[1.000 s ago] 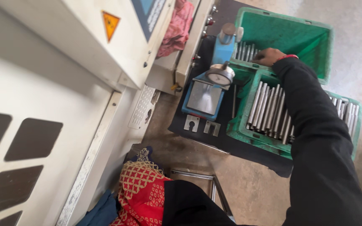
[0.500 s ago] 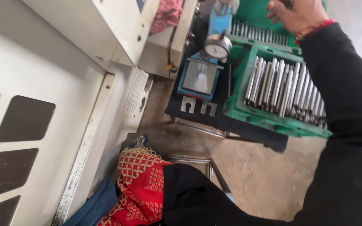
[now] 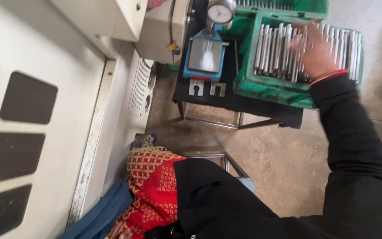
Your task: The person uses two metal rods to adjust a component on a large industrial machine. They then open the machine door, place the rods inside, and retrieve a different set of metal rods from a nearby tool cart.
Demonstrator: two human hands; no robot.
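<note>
Fingers [image 3: 299, 42] of our right hand [image 3: 317, 55] spread, blurred, over the rods [image 3: 275, 48]; grip we cannot tell. Left hand out of view. One cream machine [image 3: 45, 88], one black table [image 3: 244, 99], two green crates [image 3: 270, 88], rods too many to count, one dial gauge [image 3: 219, 11], two small notched blocks [image 3: 206, 87].
</note>
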